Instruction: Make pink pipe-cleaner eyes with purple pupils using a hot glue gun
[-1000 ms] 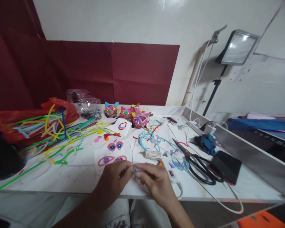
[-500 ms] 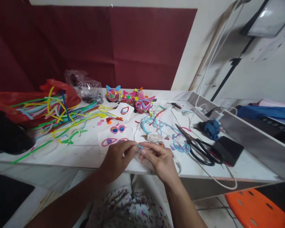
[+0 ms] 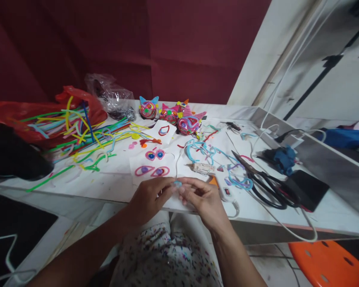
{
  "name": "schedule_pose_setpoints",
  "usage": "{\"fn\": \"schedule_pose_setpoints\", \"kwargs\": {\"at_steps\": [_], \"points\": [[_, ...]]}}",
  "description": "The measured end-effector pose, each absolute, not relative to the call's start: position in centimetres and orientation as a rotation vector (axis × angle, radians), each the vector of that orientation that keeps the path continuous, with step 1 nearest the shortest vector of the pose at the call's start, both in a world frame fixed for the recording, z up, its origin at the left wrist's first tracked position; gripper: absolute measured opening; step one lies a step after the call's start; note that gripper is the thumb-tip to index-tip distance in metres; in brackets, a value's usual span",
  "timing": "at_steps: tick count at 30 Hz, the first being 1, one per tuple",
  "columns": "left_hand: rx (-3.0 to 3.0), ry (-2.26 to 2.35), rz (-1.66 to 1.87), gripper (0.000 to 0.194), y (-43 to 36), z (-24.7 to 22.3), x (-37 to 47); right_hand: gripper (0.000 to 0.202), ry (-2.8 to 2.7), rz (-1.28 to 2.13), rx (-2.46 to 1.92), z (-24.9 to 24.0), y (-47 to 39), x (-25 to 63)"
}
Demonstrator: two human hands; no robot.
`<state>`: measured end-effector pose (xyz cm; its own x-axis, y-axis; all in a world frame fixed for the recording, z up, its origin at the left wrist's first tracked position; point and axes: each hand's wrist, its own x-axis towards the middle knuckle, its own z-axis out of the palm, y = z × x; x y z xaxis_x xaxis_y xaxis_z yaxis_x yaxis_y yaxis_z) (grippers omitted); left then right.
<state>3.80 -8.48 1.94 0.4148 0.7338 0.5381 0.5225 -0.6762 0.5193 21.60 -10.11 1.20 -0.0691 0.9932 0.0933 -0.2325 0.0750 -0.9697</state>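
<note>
While the head camera looks forward and down, both hands meet at the near edge of the white table [image 3: 107, 185], fingertips almost touching. Between them is a small blue piece [image 3: 177, 183], mostly hidden by the fingers, so its shape is hard to tell. The left hand [image 3: 149, 195] pinches it between thumb and forefinger, and the right hand [image 3: 205, 195] grips it from the other side with thumb and forefinger. Just beyond the right hand lies a glue gun [image 3: 202, 168], with curled blue pipe cleaners [image 3: 194, 150] behind it. Past the left hand, a sheet of paper [image 3: 133, 167] bears two pink loops [image 3: 143, 171] with round centres and, farther back, a pair of blue-centred eyes [image 3: 154, 154]. Behind these, a smaller paper [image 3: 171, 128] carries a red and blue loop, and colourful cat heads [image 3: 188, 124] stand near the back of the table. Over to the left, many pipe cleaners [image 3: 68, 129] spread from a red bag [image 3: 97, 109], near a clear plastic bag [image 3: 110, 97]. To the right, large black-handled scissors [image 3: 261, 179] lie half open beside a black box [image 3: 306, 189].
</note>
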Motion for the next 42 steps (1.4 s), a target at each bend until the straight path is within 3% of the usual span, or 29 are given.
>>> {"fn": "schedule_pose_setpoints", "kwargs": {"at_steps": [11,20,27,36,42], "points": [[2.352,1.104,1.024,0.023,-7.8,1.2,1.3,0.022,-1.073,1.363,-1.01,1.5,-9.2,18.7],[2.183,0.994,0.877,0.022,-4.2,2.3,0.3,0.047,-1.094,1.438,-0.924,0.8,-7.3,18.1],[2.292,0.888,0.738,0.021,-2.6,4.1,0.4,0.053,-1.133,1.422,-0.881,0.9,-6.5,18.1],[2.797,0.762,0.636,0.03,-2.2,3.8,0.8,0.05,-1.159,1.343,-0.924,0.1,-6.9,18.1],[2.827,0.849,0.571,0.024,-2.2,4.7,1.2,0.023,-1.379,0.906,-1.094,-0.7,-8.0,19.0]]}}
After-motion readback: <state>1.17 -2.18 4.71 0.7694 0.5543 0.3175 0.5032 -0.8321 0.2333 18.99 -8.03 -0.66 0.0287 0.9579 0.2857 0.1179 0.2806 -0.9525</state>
